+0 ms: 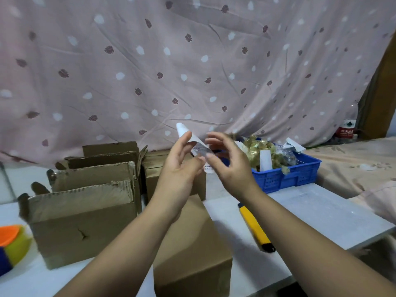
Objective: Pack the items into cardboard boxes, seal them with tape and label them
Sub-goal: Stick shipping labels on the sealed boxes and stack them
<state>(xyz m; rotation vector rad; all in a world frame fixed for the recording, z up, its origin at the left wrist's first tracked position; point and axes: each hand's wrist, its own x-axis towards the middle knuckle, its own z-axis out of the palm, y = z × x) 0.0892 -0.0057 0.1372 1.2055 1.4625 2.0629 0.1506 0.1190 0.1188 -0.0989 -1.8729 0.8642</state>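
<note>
Blocked on the left by open cardboard boxes (85,215), one behind another, flaps up, touching. Orange-and-yellow object (12,239) at left edge, near the front one. Blocked front centre by closed cardboard box (192,249); yellow utility knife (255,226) flat just to its right. Free to pass over bare table (321,213) right of the knife, as far back as the heaped blue basket (287,179). Closed off behind by hanging patterned cloth (192,61). Air above closed box taken by left hand (182,166) and right hand (229,163), fingers pinching a label (182,127).
</note>
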